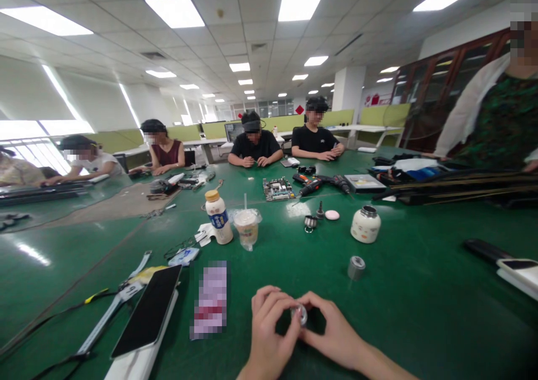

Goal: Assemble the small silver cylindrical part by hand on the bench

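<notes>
My left hand [271, 321] and my right hand [330, 327] meet just above the green table, fingertips closed around a small round silvery metal part [303, 314]. Fingers cover much of it, so its exact kind does not show. Beyond my right hand a short metal cylinder [356, 269] stands upright on the table. Farther back is a squat white flask [365, 226] with a printed face and a bare metal neck. Left of the flask lie a pale pink disc [332, 215], a dark pointed piece [320, 211] and a shiny metal piece with a loop [310, 223].
On the left are a tablet [149, 307], straps [105, 318] and a blurred purple packet [210, 299]. A milk bottle [218, 220] and lidded cup [246, 228] stand ahead. Behind them lie a circuit board [278, 189] and power drills [311, 186]. Several people sit around; one stands right.
</notes>
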`<state>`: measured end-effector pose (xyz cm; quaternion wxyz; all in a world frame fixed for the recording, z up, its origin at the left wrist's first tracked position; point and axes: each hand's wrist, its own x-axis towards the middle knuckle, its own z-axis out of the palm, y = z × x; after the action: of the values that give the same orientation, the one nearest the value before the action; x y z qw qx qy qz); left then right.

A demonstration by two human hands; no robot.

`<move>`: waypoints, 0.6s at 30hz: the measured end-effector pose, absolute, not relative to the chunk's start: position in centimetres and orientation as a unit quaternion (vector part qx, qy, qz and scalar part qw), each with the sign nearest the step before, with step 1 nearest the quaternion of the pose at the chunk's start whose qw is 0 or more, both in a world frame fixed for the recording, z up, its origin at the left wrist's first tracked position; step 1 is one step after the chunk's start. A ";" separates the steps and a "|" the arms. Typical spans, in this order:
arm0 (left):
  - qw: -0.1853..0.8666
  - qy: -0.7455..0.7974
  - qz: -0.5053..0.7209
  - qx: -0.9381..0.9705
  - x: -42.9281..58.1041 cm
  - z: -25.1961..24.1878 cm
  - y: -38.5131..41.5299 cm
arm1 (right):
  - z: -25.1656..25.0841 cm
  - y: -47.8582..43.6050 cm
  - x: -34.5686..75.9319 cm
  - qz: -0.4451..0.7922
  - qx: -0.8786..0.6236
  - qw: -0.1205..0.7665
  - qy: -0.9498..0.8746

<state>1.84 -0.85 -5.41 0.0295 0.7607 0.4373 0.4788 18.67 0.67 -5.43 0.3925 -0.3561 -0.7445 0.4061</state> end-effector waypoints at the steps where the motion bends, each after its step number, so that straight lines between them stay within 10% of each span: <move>1: 0.032 0.435 0.478 0.762 1.8 -5.4 -0.9 | -5.4 0.7 18.7 0.406 -0.355 0.393 -0.744; 18: 0.054 0.450 0.458 0.765 2.2 -5.5 -1.4 | -5.7 0.7 18.6 0.394 -0.358 0.390 -0.751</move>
<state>2.20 -1.39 -5.52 0.0545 0.7649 0.4496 0.4580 18.62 0.68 -5.66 0.3902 -0.3581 -0.7512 0.3940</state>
